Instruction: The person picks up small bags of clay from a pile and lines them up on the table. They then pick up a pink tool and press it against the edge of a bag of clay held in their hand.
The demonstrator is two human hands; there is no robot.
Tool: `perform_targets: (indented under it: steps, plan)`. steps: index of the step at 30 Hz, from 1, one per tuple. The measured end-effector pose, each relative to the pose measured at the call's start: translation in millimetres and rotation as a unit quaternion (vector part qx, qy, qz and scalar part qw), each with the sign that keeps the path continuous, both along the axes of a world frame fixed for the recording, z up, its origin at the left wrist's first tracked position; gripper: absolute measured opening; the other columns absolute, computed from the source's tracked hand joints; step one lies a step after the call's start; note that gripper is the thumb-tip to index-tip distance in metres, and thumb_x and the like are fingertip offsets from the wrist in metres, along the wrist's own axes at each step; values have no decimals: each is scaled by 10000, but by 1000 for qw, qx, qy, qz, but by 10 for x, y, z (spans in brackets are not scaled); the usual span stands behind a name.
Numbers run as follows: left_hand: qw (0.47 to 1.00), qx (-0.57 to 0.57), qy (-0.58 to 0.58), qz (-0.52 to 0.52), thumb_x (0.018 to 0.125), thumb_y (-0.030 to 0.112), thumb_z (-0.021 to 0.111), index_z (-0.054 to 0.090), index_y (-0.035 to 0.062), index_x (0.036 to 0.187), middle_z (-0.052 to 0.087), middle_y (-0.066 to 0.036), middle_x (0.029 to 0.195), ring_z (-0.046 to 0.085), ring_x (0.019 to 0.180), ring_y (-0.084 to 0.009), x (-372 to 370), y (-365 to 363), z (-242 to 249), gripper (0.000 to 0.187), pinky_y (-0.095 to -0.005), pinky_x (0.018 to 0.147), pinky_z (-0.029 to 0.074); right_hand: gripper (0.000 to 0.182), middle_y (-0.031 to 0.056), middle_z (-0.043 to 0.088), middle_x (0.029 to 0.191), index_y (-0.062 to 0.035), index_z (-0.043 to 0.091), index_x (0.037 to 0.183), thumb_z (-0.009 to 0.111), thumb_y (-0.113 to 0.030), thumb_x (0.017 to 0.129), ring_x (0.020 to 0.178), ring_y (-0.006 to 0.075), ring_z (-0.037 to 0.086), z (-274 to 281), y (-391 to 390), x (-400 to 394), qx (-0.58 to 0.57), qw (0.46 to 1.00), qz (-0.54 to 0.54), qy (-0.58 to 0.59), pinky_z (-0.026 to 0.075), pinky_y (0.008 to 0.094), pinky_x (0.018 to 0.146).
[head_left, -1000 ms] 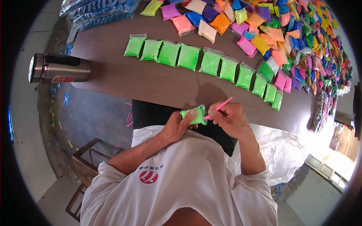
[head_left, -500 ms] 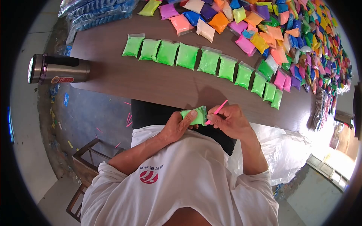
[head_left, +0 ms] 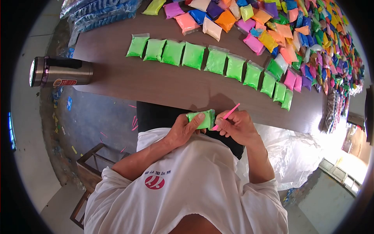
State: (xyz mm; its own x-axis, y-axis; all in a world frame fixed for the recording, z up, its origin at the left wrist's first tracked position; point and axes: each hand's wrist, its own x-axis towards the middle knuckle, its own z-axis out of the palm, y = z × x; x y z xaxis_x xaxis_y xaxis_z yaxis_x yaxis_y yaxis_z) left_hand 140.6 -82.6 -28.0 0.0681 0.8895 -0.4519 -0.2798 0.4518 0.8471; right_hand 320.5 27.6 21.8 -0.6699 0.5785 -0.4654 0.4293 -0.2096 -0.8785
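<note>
Just below the center of the frame, the left hand (head_left: 182, 130) has a narrow grip on a clear packet (head_left: 201, 119) filled with bright green material, its thumb pressed on the top face. To its right, the right hand (head_left: 238, 125) pinches a thin pink stick (head_left: 227, 116), closed tight around it; the stick tilts, its lower tip at the packet's right end, though whether they touch I cannot tell

Across the middle of the table (head_left: 156, 87), a row of green-filled clear packets (head_left: 193, 55) slopes down towards the right. A pile of small packets (head_left: 269, 41) holding orange, pink, blue, yellow, purple and green contents fills the upper right. At the left edge, a steel flask (head_left: 64, 71) lies on its side, contents hidden. Stacked clear bags (head_left: 103, 15) with blue contents sit upper left, and crumpled clear plastic (head_left: 288, 156) lies lower right
</note>
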Motion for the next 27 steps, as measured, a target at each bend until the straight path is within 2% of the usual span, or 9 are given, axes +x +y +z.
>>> perform_targets:
  steps: [2, 5, 8, 14, 17, 19, 23, 26, 27]
  plan:
    - [1000, -5, -10, 4, 975, 526, 406, 626, -17, 943, 635, -73, 782, 578, 721, -118, -4, 7, 59, 587, -265, 664, 479, 222, 30, 633, 681, -9, 664, 925, 631, -228, 922, 573, 85, 604, -9, -4, 2, -53, 998, -23, 12, 487, 219, 510]
    - [1000, 4, -11, 7, 979, 524, 396, 623, -21, 947, 634, -75, 780, 580, 721, -121, -35, 22, 148, 591, -267, 665, 482, 204, 51, 644, 706, -4, 655, 923, 630, -206, 922, 580, 101, 612, -60, -14, 0, -133, 983, -73, 102, 497, 220, 500]
    - [1000, 17, -5, 7, 983, 520, 386, 620, -20, 949, 632, -74, 775, 576, 711, -119, -61, 56, 182, 590, -266, 662, 479, 198, 74, 655, 725, 3, 644, 913, 633, -195, 917, 592, 116, 627, -115, -29, 1, -208, 960, -122, 144, 503, 229, 487]
    - [1000, 22, 11, 7, 995, 504, 370, 617, -19, 932, 629, -72, 754, 568, 695, -119, -24, 44, 164, 582, -265, 654, 473, 204, 85, 659, 745, 1, 642, 907, 630, -203, 917, 595, 126, 633, -83, -82, -12, -254, 928, -197, 189, 510, 238, 483]
    - [1000, 19, 13, 2, 992, 509, 373, 615, -20, 919, 629, -74, 752, 568, 692, -117, -41, 44, 144, 587, -263, 655, 472, 215, 85, 655, 752, 3, 641, 907, 623, -211, 924, 604, 128, 630, -83, -113, 47, -180, 932, -255, 186, 508, 236, 491]
    - [1000, 17, 11, 1, 988, 518, 377, 614, -21, 911, 629, -76, 750, 568, 687, -116, -49, 38, 133, 593, -261, 653, 473, 221, 82, 651, 760, 4, 639, 907, 610, -213, 933, 608, 126, 624, -42, -97, 98, -139, 936, -254, 201, 503, 232, 496]
    - [1000, 13, 2, -4, 979, 533, 390, 615, -19, 897, 628, -76, 748, 567, 679, -116, -43, 46, 135, 602, -261, 645, 472, 236, 78, 643, 770, 16, 637, 932, 584, -213, 951, 644, 112, 609, 21, -95, 120, -60, 961, -210, 171, 491, 226, 549]
    - [1000, 20, 1, -1, 974, 542, 394, 616, -19, 889, 628, -76, 747, 568, 678, -115, -39, 40, 137, 609, -260, 641, 471, 231, 69, 644, 773, 22, 637, 967, 574, -200, 958, 672, 101, 591, 37, -122, 19, 112, 966, -180, 146, 484, 226, 610]
    - [1000, 20, 5, -2, 973, 543, 395, 616, -19, 887, 628, -75, 747, 568, 679, -115, -44, 31, 123, 610, -259, 642, 471, 230, 60, 636, 762, 23, 637, 972, 573, -198, 959, 665, 98, 576, 39, -138, -4, 111, 964, -190, 147, 473, 225, 611]
